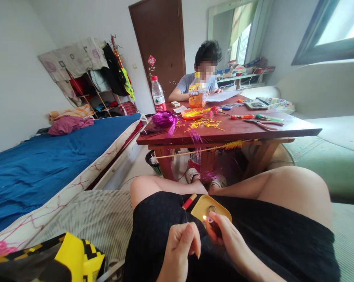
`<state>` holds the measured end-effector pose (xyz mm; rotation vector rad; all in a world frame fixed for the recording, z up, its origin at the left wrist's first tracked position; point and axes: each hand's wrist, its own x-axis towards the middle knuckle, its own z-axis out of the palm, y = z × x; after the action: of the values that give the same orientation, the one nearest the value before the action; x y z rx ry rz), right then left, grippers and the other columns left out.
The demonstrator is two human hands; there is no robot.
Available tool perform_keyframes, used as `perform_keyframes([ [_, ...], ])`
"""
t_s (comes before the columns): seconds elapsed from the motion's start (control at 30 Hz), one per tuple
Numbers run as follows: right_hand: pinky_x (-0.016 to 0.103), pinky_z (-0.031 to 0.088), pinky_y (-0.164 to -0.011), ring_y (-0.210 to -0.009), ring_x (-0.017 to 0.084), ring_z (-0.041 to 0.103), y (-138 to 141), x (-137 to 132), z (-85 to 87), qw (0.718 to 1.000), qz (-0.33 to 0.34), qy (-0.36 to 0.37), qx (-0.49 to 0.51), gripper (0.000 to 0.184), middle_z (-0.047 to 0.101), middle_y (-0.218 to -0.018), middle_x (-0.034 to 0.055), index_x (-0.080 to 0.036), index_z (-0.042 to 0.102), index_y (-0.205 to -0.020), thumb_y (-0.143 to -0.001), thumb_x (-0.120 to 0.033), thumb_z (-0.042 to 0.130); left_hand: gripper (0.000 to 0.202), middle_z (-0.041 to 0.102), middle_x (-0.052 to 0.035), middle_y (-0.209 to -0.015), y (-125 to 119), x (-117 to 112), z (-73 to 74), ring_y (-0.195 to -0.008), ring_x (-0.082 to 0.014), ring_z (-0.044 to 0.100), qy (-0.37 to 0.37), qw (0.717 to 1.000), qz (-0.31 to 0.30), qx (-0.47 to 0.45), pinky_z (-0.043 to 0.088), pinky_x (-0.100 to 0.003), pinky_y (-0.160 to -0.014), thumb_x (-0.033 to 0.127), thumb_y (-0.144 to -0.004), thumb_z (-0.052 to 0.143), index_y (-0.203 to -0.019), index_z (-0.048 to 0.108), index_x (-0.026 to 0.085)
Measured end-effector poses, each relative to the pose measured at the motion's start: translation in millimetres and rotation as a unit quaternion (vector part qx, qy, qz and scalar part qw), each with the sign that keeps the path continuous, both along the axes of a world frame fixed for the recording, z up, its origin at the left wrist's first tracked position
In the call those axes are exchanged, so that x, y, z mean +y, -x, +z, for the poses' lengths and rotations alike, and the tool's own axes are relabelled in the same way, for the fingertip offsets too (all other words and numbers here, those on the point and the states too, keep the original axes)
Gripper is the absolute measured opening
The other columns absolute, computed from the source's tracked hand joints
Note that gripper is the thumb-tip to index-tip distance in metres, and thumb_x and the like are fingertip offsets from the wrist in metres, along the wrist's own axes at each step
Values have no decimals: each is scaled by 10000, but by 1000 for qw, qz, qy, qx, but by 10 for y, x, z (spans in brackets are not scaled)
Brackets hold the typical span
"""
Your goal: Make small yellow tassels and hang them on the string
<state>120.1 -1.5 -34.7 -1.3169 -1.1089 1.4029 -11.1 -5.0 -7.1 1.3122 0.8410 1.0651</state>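
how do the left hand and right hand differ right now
The left hand is curled closed, and what it may be pinching is hidden; the right hand is wrapped around a lighter with a lit flame.
In the view, the right hand overlaps the yellow tray, while the left hand shows below and left of it.
Both are bare and in front of the black cloth on the lap.

Tray (198,208) yellow, spool (189,201) red with tan ends, lap garment (153,235) black. Tabletop (238,131) red-brown; fibre bundle (164,119) purple, loose strips (204,124) yellow. Bed sheet (62,145) blue, seat cover (91,213) finely striped grey-beige, door (158,35) dark brown.
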Motion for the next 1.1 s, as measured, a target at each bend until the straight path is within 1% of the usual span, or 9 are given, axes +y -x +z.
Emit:
perform_keyframes([
  [0.1,243,281,-430,-422,107,299,-243,138,-16,995,16,-11,-101,506,293,-467,-63,-228,342,-559,-879,-522,85,552,307,27,-430,13,8,-9,-449,-99,306,-2,1000,3,-5,199,-280,-485,532,-829,391,-406,412,177],
  [0.27,305,402,-644,-643,160,529,-615,379,-312,934,85,-14,-347,153,547,-664,-2,-191,471,-691,-816,-270,510,549,312,27,-434,0,22,-25,-446,-95,299,12,1000,17,-17,187,-278,-482,535,-816,417,-402,418,174],
  [0.4,360,459,-741,-782,162,590,-527,367,-624,861,165,-14,-481,129,619,-839,22,-138,587,-787,-831,-257,566,548,316,26,-426,-2,26,-39,-443,-95,297,14,1000,16,-17,181,-278,-480,527,-820,416,-403,429,172],
  [0.5,359,481,-752,-809,155,605,-413,361,-655,827,191,-46,-527,155,635,-904,25,-146,606,-869,-854,-288,547,553,321,25,-429,12,36,-61,-443,-93,300,13,1000,13,-13,184,-276,-476,526,-825,408,-403,431,170],
  [0.6,340,490,-716,-748,143,614,-437,523,-372,812,171,-102,-548,155,649,-827,12,-140,615,-817,-853,-275,548,562,332,21,-426,18,62,-76,-440,-92,305,12,1000,19,-4,188,-272,-468,535,-821,411,-394,427,170],
  [0.73,260,454,-745,-849,152,601,-686,1019,420,799,52,-204,-563,187,667,-890,41,-168,641,-855,-876,-195,458,570,329,22,-416,-5,111,-47,-433,-89,290,16,1000,14,-4,181,-267,-455,565,-804,419,-394,435,169],
  [0.87,354,417,-842,-1001,230,545,-974,1648,1121,760,-84,-245,-596,266,613,-1065,120,-123,589,-1041,-906,-212,377,576,339,20,-406,-36,147,-26,-421,-87,286,18,1000,23,-3,177,-264,-446,585,-784,435,-385,440,169],
  [0.97,420,427,-852,-1024,231,536,-1092,2048,1316,737,-91,-242,-624,195,593,-1102,93,-142,598,-1007,-870,-237,496,577,347,17,-401,-44,159,-63,-417,-89,294,14,1000,25,0,179,-266,-444,580,-787,434,-381,449,170],
  [1.1,420,458,-834,-982,201,558,-1165,2326,1324,715,-59,-242,-653,211,568,-1136,62,-178,575,-1039,-864,-287,529,579,329,21,-390,-25,165,-127,-408,-92,288,15,1000,18,-7,172,-269,-438,583,-787,432,-376,446,175],
])
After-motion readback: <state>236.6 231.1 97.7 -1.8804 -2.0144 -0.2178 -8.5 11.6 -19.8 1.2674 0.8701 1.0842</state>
